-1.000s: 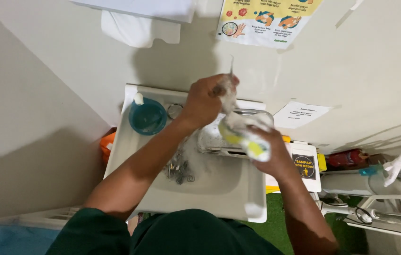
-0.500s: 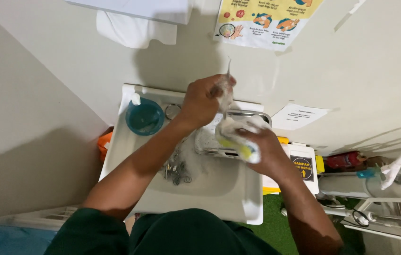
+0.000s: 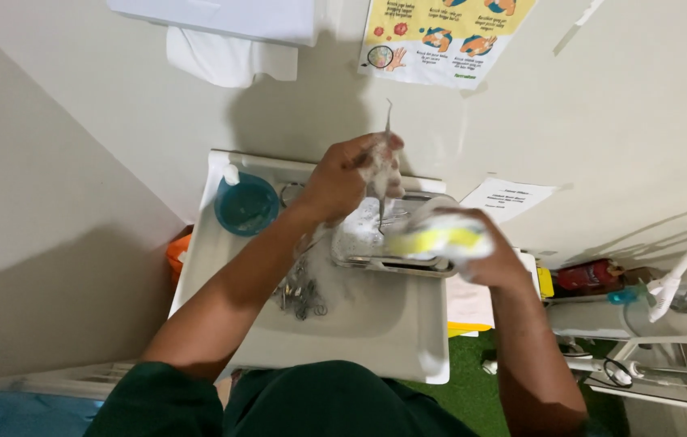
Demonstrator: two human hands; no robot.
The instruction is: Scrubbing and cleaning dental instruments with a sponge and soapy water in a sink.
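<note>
My left hand [image 3: 351,174] is closed on a thin metal instrument [image 3: 386,129] that sticks up above my soapy fingers, over the white sink [image 3: 376,324]. My right hand [image 3: 481,251] grips a yellow and white sponge [image 3: 440,239], blurred, just right of the instrument. Under both hands a metal tray [image 3: 367,251] with foam rests across the sink. A pile of metal instruments [image 3: 303,295] lies in the basin below my left forearm.
A blue round container [image 3: 245,206] stands at the sink's back left corner. An orange thing [image 3: 177,255] sits left of the sink. A poster [image 3: 444,36] and a paper dispenser [image 3: 222,24] hang on the wall. Bottles, tubing and a shelf [image 3: 634,307] crowd the right.
The sponge in my right hand has shifted a little lower and to the right of the instrument. My left hand still holds the instrument upright over the tray.
</note>
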